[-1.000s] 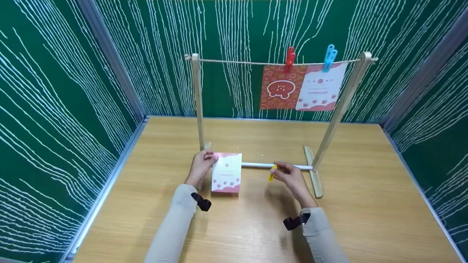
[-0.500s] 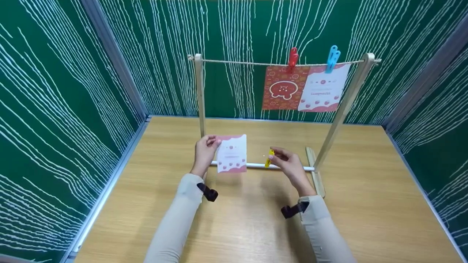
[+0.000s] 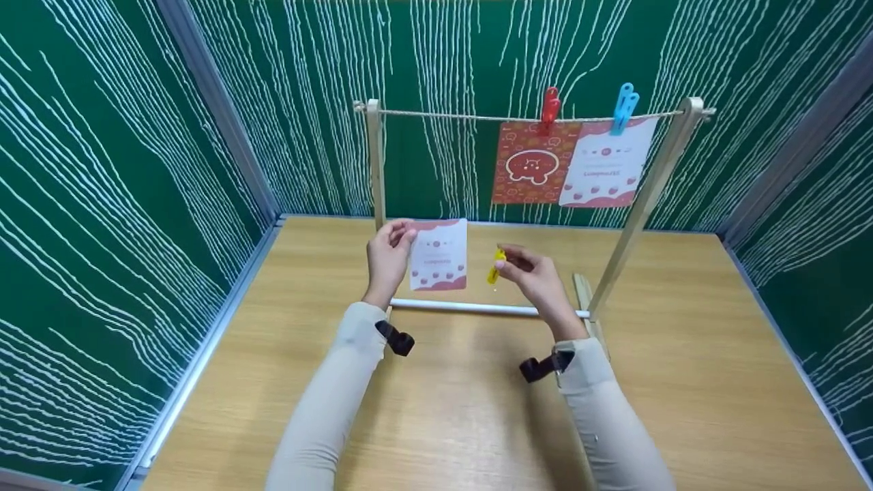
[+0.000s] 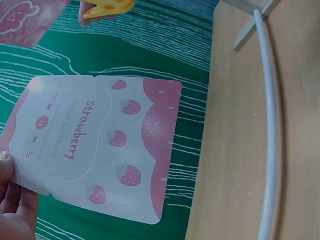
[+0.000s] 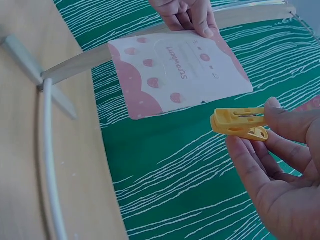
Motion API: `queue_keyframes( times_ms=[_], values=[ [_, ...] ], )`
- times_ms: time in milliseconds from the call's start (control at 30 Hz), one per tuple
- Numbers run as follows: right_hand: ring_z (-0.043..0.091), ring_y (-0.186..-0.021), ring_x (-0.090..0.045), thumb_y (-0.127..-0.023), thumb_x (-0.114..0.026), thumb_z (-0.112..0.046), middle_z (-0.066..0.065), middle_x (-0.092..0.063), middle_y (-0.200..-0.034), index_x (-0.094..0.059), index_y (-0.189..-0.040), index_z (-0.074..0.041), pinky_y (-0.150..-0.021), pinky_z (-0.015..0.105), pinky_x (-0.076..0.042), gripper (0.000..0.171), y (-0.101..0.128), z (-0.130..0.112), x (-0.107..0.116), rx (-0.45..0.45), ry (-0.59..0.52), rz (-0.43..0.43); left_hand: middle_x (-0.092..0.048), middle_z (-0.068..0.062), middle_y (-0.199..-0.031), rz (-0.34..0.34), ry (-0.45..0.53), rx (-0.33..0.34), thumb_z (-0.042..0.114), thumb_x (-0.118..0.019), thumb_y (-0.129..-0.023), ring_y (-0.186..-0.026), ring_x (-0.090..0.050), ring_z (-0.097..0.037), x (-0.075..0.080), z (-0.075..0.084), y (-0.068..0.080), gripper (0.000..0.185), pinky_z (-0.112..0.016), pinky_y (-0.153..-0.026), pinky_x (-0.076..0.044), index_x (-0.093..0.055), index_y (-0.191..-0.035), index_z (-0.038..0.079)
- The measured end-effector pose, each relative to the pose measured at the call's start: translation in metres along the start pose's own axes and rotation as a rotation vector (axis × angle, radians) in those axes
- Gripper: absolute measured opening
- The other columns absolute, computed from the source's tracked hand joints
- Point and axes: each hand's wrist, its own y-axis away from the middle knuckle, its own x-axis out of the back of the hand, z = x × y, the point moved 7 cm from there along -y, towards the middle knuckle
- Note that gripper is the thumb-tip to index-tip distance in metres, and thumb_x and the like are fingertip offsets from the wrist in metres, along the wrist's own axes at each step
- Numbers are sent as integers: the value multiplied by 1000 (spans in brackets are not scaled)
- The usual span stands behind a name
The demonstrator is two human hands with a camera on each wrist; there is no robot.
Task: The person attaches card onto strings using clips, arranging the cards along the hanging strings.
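Note:
My left hand [image 3: 387,262] pinches a white and pink strawberry card [image 3: 438,256] by its left edge and holds it up in front of the rack. The word "Strawberry" and several printed strawberries show on the card in the left wrist view. In my right hand [image 3: 539,276] a yellow clothespin [image 5: 240,122] is held between thumb and fingers, a short way right of the card and apart from it. Above both hands a twine line [image 3: 443,114] runs between two wooden posts.
On the line's right half hang a red patterned card [image 3: 528,181] under a red clothespin [image 3: 550,109] and another strawberry card [image 3: 607,184] under a blue clothespin [image 3: 625,109]. A right post [image 3: 644,198], left post [image 3: 374,164] and low white bar [image 3: 464,307] form the rack.
Both hands have risen away from the table toward the line, the left carrying the strawberry card and the right the yellow clothespin. The hung cards stay in place on the line.

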Motion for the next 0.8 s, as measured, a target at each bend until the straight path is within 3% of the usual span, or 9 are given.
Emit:
queue_keyframes(
  times_ms=[267,800],
  values=[
    [14,-98,-59,-92,-64,-15,19,-59,-119,-53,-132,3,-86,19,-52,45,-2,-28,-1,134,-15,29,-71,-12,-107,14,42,-88,13,-62,-92,-96,-65,-18,-1,21,-3,19,-29,-88,-54,-66,-108,4],
    [14,-98,-60,-94,-62,-14,19,-59,-120,-55,-131,-1,-85,18,-52,40,-12,-64,-4,236,-13,20,-69,-8,-110,26,69,-83,16,-59,-94,-94,-63,-16,-2,45,-12,20,-27,-88,-54,-64,-112,10]
  ],
)
